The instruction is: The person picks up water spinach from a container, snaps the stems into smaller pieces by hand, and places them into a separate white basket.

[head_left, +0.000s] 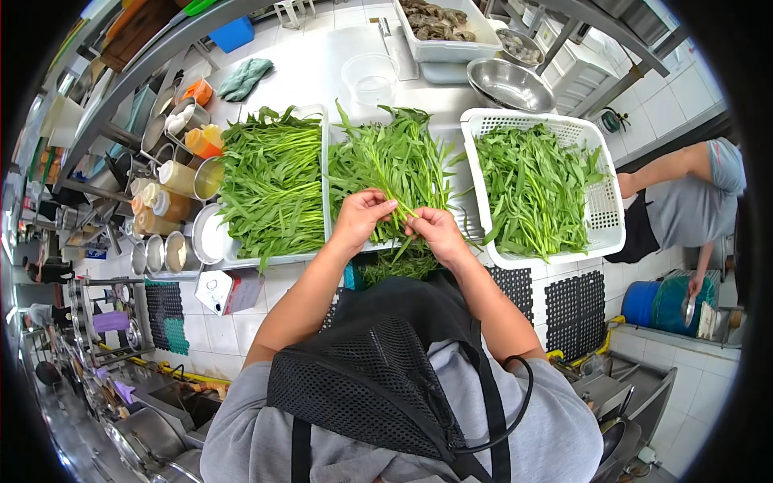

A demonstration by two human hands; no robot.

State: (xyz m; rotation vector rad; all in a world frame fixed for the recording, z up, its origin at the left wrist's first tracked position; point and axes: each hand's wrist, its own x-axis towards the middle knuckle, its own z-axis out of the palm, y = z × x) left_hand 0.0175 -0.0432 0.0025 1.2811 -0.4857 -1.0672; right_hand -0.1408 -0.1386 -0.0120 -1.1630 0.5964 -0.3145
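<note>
Two bare hands are at work in the centre of the frame in the head view, the sole view on record. The left hand (362,217) has its grip closed on a few slender green leafy stems (403,210), thumb pressed to fingers; the right hand (439,233) pinches the same stems just beside it, nearer the cut-looking ends. Behind the hands lies a loose heap of long-leaved greens (411,149), set between a pale rectangular plastic tray (325,145) filled with similar greens, left of centre, and a white perforated plastic basket (603,211), also holding greens, right of centre.

Assessment of handling: both grips should stay close together, on the firm stem rather than the leaf, as the leaves would likely bruise. Few stems at a time, ends aligned, should give better control. Work is best kept above the pale worktop (322,60).

Markings: a white cardboard box (212,291), lower left of the frame, bears dark marks too small to read. The amber plastic bottles (171,204) at left show no legible label. No brand can be confirmed.
</note>
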